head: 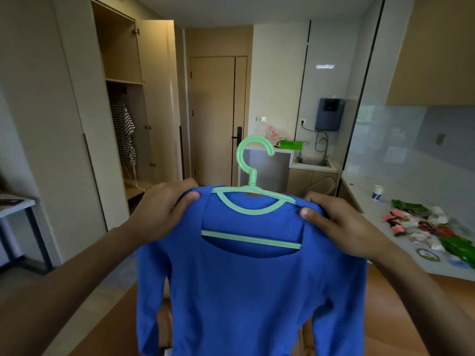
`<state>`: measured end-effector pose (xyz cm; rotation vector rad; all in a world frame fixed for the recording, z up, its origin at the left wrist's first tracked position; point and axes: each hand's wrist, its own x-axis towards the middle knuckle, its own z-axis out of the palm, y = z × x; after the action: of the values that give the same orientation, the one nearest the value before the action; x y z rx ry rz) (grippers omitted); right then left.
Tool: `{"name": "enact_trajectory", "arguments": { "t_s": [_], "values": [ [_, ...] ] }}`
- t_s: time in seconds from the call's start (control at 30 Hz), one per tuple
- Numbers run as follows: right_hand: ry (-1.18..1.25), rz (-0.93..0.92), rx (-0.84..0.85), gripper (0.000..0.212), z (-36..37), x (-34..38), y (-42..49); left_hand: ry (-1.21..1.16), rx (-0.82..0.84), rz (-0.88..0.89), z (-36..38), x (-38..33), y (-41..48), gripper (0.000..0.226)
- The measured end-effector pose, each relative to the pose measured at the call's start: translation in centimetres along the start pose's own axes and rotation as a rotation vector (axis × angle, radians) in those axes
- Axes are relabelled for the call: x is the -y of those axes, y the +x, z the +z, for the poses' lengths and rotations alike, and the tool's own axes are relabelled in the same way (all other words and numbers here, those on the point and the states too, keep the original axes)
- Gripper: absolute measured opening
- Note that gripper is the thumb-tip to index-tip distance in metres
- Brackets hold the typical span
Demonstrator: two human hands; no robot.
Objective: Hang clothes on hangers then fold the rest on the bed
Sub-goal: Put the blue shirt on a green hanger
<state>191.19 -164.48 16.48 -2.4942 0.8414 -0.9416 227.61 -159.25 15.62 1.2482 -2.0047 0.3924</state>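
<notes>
In front of your chest, seen from the head camera, you hold the blue long-sleeved top (246,291) up on the green hanger (253,201), its sleeves hanging free below. Your left hand (164,208) has its grip closed on the left shoulder of the top, thumb pressed over the fabric; your right hand (331,222) is clamped the same way on the right shoulder. The hanger sits inside the neckline, hook upright, crossbar showing through the neck opening. By my reading you are at the end of the hanging step for this garment: the shoulders look seated on the hanger arms. Next you need to free one hand to take the hook and carry it to the open wardrobe (123,98) on your left, where a striped garment (123,134) already hangs. The rail itself is too dark to make out, so aim beside that garment.
</notes>
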Motion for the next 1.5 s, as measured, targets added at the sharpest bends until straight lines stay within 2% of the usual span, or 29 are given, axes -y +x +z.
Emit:
{"name": "enact_trajectory", "arguments": {
  "t_s": [0.13, 0.33, 0.37, 0.4, 0.47, 0.53, 0.57, 0.6, 0.67, 0.77, 0.93, 1.0, 1.07, 1.13, 1.2, 1.27, 1.37, 1.43, 1.5],
  "values": [
    [-0.125, -0.059, 0.036, 0.026, 0.6, 0.1, 0.2, -0.010, 0.033, 0.009, 0.2, -1.3, 0.2, 0.027],
    [-0.169, -0.022, 0.038, 0.016, -0.1, -2.1, -1.0, -0.057, 0.001, -0.086, -0.9, -1.2, -1.4, 0.034],
    [-0.248, -0.016, -0.002, 0.017, 0.3, -2.2, -0.9, -0.033, 0.001, -0.100, -0.7, -1.5, -1.7, 0.037],
    [-0.335, -0.013, -0.081, 0.028, 0.8, -2.2, -0.8, -0.003, -0.001, -0.116, -0.6, -1.6, -2.1, 0.039],
    [-0.347, 0.010, -0.328, 0.044, 1.9, -1.0, -0.8, 0.075, -0.011, -0.173, -0.4, -1.9, -2.9, 0.041],
    [-0.183, 0.002, -0.508, 0.035, 3.2, 1.1, -1.2, 0.145, -0.027, -0.270, -0.5, -2.1, -4.1, 0.040],
    [-0.086, 0.011, -0.514, 0.027, 4.0, 2.0, -1.4, 0.154, -0.027, -0.329, -0.6, -2.2, -4.7, 0.038],
    [0.012, 0.035, -0.452, 0.022, 4.9, 3.0, -1.5, 0.152, -0.020, -0.396, -0.8, -2.4, -5.2, 0.038],
    [0.232, 0.119, -0.187, 0.017, 7.5, 4.7, -1.3, 0.129, -0.014, -0.553, -1.4, -3.0, -6.3, 0.037],
    [0.530, 0.254, 0.211, 0.025, 11.9, 7.7, -0.4, 0.074, -0.022, -0.794, -2.1, -4.2, -8.6, 0.036],
    [0.798, 0.433, 0.530, 0.053, 18.0, 13.3, 1.5, -0.309, -0.047, -1.127, -3.8, -7.5, -12.0, 0.026],
    [0.854, 0.479, 0.567, 0.056, 19.9, 15.3, 1.8, -0.425, -0.071, -1.193, -4.4, -8.6, -13.8, 0.017],
    [0.858, 0.474, 0.564, 0.044, 21.6, 16.8, 1.9, -0.365, -0.110, -1.183, -4.7, -9.3, -16.1, 0.008],
    [0.847, 0.436, 0.535, 0.030, 23.2, 18.1, 2.1, -0.185, -0.109, -1.098, -4.7, -10.1, -18.1, 0.026],
    [0.854, 0.416, 0.487, 0.024, 24.4, 19.1, 2.2, -0.129, -0.142, -0.992, -4.4, -11.0, -19.6, 0.037],
    [0.835, 0.409, 0.448, 0.023, 26.0, 20.5, 2.4, -0.143, -0.198, -0.930, -5.0, -11.2, -21.1, 0.036],
    [0.815, 0.421, 0.388, 0.013, 27.9, 21.9, 2.6, -0.183, -0.187, -0.918, -6.5, -11.1, -22.7, 0.035],
    [0.825, 0.433, 0.398, 0.008, 29.3, 23.5, 3.1, -0.247, -0.153, -0.927, -8.6, -10.7, -23.9, 0.044],
    [0.819, 0.445, 0.375, 0.005, 30.8, 25.1, 3.8, -0.254, -0.077, -0.915, -10.9, -10.2, -25.2, 0.062]
  ]
}}
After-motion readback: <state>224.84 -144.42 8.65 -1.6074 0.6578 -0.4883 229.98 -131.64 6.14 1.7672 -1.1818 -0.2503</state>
